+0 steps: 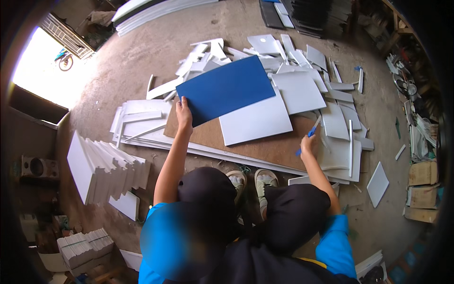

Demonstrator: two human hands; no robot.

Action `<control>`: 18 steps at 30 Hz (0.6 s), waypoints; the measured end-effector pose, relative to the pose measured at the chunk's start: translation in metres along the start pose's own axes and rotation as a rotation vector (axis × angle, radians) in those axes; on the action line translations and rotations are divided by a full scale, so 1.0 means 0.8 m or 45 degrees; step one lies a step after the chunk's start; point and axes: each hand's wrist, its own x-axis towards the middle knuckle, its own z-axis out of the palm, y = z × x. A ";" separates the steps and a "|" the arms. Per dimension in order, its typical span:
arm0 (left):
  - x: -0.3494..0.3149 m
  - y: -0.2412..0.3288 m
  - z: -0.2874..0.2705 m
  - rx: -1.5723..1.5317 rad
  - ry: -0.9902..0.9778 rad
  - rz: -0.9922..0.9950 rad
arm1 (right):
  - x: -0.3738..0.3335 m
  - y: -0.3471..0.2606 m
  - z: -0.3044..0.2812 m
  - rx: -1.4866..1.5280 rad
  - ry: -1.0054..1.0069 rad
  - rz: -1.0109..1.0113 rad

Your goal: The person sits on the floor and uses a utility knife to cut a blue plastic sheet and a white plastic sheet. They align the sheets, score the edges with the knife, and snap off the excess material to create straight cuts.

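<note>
My left hand (184, 115) grips the lower left edge of a flat blue rectangular sheet (226, 89), held tilted over the work pile. Its right part overlaps a white foam-like board (256, 122) lying on a brown board (269, 152). Off to the right, my right hand (308, 145) is closed around a blue-handled utility knife (312, 130), its blade end pointing up and away from me. The knife is apart from the blue sheet. Another white board (299, 91) lies just right of the sheet.
White offcuts (213, 49) are heaped beyond the brown board. At left stands a leaning stack of white panels (106, 165). Long white sheets (161, 14) lie at the far left, dark sheets (309, 16) at the far right. Cardboard boxes (422, 184) line the right side.
</note>
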 end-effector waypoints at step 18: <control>-0.053 -0.132 0.094 0.371 0.001 -0.077 | 0.014 -0.096 0.012 0.170 -0.248 -0.838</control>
